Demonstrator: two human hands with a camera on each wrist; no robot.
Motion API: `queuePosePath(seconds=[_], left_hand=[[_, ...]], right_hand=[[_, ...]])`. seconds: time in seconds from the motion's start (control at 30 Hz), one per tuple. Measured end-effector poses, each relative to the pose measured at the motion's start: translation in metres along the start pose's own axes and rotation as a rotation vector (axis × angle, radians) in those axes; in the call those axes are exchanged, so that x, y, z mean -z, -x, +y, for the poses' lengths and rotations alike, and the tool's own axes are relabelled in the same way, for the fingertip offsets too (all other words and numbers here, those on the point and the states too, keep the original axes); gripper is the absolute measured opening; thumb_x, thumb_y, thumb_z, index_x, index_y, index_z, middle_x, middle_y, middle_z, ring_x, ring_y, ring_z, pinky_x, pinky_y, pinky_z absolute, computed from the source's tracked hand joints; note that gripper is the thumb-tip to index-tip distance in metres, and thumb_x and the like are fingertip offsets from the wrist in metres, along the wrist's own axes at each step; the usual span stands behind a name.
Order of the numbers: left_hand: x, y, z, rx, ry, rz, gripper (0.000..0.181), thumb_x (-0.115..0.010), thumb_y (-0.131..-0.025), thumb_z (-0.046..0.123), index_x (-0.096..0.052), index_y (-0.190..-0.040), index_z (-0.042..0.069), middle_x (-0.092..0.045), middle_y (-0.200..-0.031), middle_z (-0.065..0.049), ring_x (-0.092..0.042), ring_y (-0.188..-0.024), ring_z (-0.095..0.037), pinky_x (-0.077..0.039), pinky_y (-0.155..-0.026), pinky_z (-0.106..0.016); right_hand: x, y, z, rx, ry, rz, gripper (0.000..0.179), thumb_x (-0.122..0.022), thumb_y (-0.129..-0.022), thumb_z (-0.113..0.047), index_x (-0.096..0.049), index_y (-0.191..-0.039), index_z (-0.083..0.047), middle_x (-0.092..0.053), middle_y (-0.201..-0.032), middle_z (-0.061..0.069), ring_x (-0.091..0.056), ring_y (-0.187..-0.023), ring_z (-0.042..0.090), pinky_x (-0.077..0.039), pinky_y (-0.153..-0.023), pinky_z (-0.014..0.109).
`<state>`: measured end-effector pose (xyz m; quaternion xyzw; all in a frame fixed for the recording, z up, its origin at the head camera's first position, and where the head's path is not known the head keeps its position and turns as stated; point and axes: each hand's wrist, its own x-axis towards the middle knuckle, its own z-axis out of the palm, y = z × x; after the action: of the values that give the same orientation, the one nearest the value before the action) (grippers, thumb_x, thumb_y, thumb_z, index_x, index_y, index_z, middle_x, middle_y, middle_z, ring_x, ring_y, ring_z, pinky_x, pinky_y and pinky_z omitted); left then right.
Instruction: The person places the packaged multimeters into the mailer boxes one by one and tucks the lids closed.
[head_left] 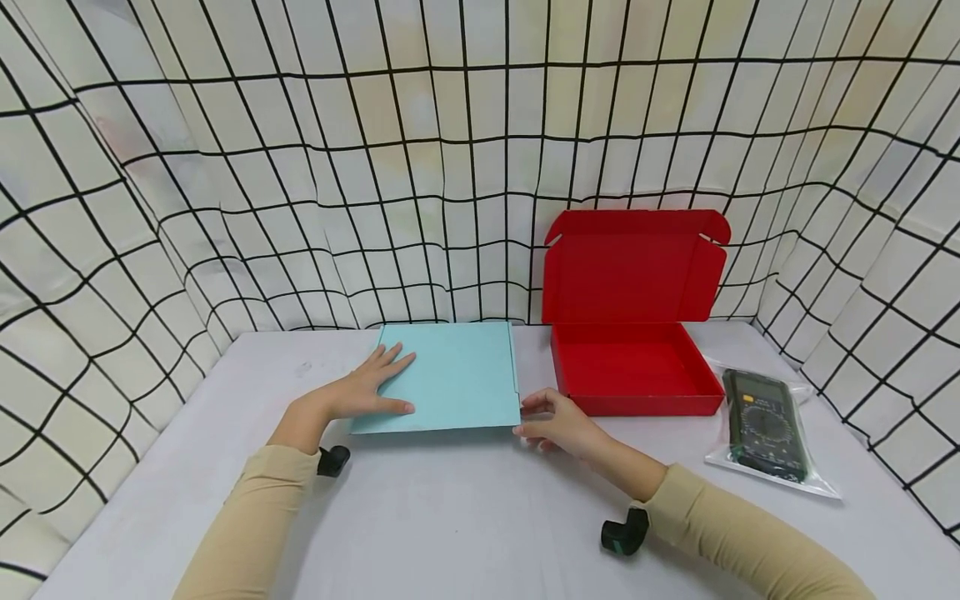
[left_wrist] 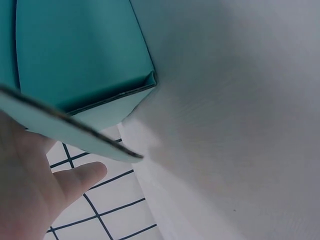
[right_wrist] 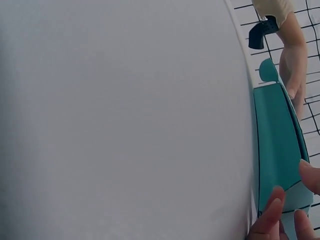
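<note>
A light blue cardboard box lies at the back middle of the table, its lid lowered over it. My left hand rests on the left part of the lid with fingers spread. From the left wrist, a lid flap juts out beside the box's front wall, with the left thumb behind it. At the front right corner, my right hand has its thumb and bent fingers around the box's edge. The right wrist view shows that thumb near the lid edge and fingertips lower on the corner.
To the right stands a red cardboard box with its lid raised. Beside it, a multimeter lies in a clear plastic bag. A white cloth with black grid lines hangs behind the white table and along its sides.
</note>
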<state>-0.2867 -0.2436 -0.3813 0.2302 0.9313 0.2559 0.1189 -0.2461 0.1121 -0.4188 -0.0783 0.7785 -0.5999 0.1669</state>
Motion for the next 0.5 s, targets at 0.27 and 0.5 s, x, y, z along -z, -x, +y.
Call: queuePosePath(seconds=[0.27, 0.5], left_hand=[[-0.001, 0.0, -0.001, -0.005, -0.007, 0.016, 0.102, -0.073, -0.09, 0.054, -0.022, -0.164, 0.006, -0.002, -0.17, -0.021, 0.009, -0.153, -0.046, -0.005, -0.113, -0.076], [-0.001, 0.005, 0.003, 0.022, -0.019, 0.043, 0.098, -0.075, -0.089, 0.055, -0.029, -0.162, 0.008, -0.008, -0.17, -0.019, 0.004, -0.154, -0.045, -0.009, -0.114, -0.075]], right_hand=[[0.007, -0.006, -0.004, 0.025, 0.08, -0.082, 0.072, -0.08, -0.091, -0.018, -0.037, -0.148, -0.006, -0.058, -0.125, 0.016, -0.068, -0.083, 0.022, -0.056, -0.069, 0.031], [0.005, -0.012, -0.004, 0.116, 0.207, -0.111, 0.079, -0.074, -0.097, -0.028, -0.028, -0.161, -0.021, -0.055, -0.118, 0.015, -0.067, -0.077, 0.022, -0.057, -0.068, 0.033]])
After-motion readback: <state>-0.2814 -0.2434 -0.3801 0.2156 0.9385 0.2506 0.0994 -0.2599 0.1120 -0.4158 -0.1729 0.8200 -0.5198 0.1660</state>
